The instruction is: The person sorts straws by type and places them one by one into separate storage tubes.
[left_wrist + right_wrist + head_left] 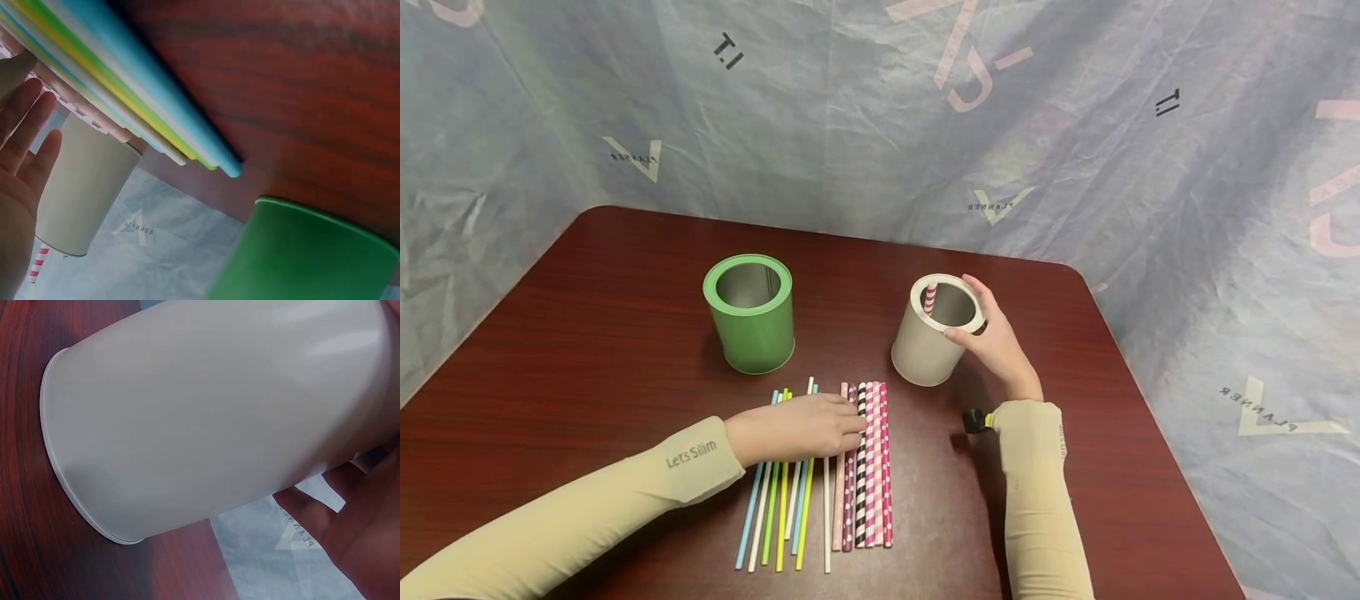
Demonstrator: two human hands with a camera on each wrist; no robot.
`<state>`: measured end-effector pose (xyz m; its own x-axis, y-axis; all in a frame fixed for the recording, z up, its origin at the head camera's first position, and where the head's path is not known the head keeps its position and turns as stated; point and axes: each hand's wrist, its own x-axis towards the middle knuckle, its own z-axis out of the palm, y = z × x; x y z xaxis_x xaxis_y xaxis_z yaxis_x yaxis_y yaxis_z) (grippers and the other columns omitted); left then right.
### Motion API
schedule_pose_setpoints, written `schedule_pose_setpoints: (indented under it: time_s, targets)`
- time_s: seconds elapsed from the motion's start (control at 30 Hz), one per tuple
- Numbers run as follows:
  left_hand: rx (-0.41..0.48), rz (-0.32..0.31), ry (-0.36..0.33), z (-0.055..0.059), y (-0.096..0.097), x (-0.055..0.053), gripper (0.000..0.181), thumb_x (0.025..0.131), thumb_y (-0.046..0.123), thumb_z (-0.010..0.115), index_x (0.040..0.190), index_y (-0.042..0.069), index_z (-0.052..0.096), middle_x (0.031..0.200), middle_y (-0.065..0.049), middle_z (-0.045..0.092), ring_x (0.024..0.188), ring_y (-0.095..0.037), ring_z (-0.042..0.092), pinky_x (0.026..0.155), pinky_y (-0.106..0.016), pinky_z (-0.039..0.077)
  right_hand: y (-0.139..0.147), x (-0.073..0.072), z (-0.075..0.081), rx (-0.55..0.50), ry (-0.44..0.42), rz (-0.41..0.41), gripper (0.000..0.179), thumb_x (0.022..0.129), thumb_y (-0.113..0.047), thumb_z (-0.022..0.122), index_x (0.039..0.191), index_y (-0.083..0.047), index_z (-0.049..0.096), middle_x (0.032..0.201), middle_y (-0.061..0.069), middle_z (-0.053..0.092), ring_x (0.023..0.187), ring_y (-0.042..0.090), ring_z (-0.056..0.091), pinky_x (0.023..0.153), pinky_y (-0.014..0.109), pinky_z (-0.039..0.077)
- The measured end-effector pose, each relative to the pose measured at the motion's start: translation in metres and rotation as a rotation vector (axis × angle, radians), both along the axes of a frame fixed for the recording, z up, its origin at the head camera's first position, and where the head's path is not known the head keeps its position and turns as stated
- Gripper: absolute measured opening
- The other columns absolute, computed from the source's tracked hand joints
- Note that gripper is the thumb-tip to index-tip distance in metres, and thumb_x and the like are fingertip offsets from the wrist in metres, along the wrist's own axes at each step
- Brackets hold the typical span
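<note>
My left hand (808,427) reaches over a row of straws on the table. Its fingertips are at the patterned paper straws (870,492), striped and dotted in pink, purple and black. Under the palm and wrist lie thinner plain straws (782,508) in blue, white, green and yellow. In the left wrist view several fingers (40,112) stretch out loosely; the index and thumb tips are partly hidden. My right hand (1000,346) grips the off-white can (921,350) by its rim, thumb in front and fingers behind. A pink-and-white striped straw (930,298) stands in that can.
An open green can (756,337) stands at the left, behind the straws. The dark red wooden table (610,350) ends at a printed grey cloth (850,125) hung behind and beside it. A black object (976,420) sits at my right wrist.
</note>
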<state>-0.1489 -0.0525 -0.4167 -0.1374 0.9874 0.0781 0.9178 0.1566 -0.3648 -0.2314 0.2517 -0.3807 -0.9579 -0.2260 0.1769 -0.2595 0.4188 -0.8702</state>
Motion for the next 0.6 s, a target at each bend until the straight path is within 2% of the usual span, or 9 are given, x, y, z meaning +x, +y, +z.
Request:
schedule_pose_setpoints:
  time_s: [0.07, 0.17, 0.33, 0.4, 0.5, 0.6]
  targets:
    - [0.009, 0.024, -0.062, 0.0, 0.0, -0.001, 0.017, 0.088, 0.013, 0.066, 0.104, 0.019, 0.064, 0.102, 0.006, 0.061, 0.1, -0.011, 0.059, 0.095, -0.027, 0.048, 0.0, 0.0, 0.0, -0.001, 0.002, 0.002, 0.087, 0.081, -0.009, 0.073, 0.153, -0.017, 0.025, 0.152, 0.01, 0.036, 0.133, 0.024, 0.038, 0.112, 0.046, 0.027]
    - [0.06, 0.045, -0.176, -0.002, -0.001, -0.004, 0.011, 0.089, 0.012, 0.065, 0.097, 0.019, 0.064, 0.097, 0.006, 0.059, 0.095, -0.01, 0.058, 0.089, -0.026, 0.049, 0.0, 0.0, 0.0, -0.005, 0.0, 0.004, 0.087, 0.081, -0.009, 0.073, 0.153, -0.017, 0.025, 0.152, 0.009, 0.037, 0.133, 0.024, 0.039, 0.112, 0.046, 0.028]
    - [0.114, 0.071, -0.337, -0.002, -0.003, -0.009, 0.009, 0.084, 0.016, 0.072, 0.091, 0.02, 0.066, 0.09, 0.007, 0.058, 0.087, -0.01, 0.054, 0.082, -0.026, 0.049, 0.0, 0.0, 0.0, -0.004, 0.0, 0.005, 0.087, 0.081, -0.009, 0.073, 0.153, -0.018, 0.025, 0.152, 0.009, 0.037, 0.132, 0.024, 0.039, 0.112, 0.046, 0.028]
    - [0.121, 0.081, -0.373, -0.002, -0.003, -0.01, 0.012, 0.082, 0.015, 0.075, 0.089, 0.02, 0.067, 0.088, 0.008, 0.058, 0.086, -0.01, 0.054, 0.081, -0.026, 0.049, 0.0, 0.0, 0.0, -0.003, 0.003, 0.005, 0.087, 0.08, -0.009, 0.073, 0.153, -0.018, 0.025, 0.152, 0.009, 0.037, 0.132, 0.025, 0.039, 0.112, 0.046, 0.028]
    - [0.128, 0.087, -0.381, -0.003, -0.003, -0.012, 0.013, 0.08, 0.013, 0.074, 0.084, 0.021, 0.066, 0.086, 0.008, 0.056, 0.086, -0.011, 0.052, 0.083, -0.028, 0.048, 0.0, 0.0, 0.0, -0.006, 0.006, 0.005, 0.087, 0.08, -0.009, 0.073, 0.153, -0.018, 0.026, 0.151, 0.009, 0.037, 0.132, 0.025, 0.039, 0.112, 0.047, 0.028]
    - [0.126, 0.109, -0.394, -0.004, -0.002, -0.013, 0.016, 0.076, 0.01, 0.073, 0.08, 0.023, 0.064, 0.085, 0.009, 0.053, 0.087, -0.011, 0.05, 0.092, -0.032, 0.046, 0.0, 0.0, -0.001, -0.01, 0.01, 0.002, 0.086, 0.08, -0.009, 0.073, 0.152, -0.017, 0.026, 0.151, 0.009, 0.038, 0.131, 0.024, 0.039, 0.112, 0.046, 0.027]
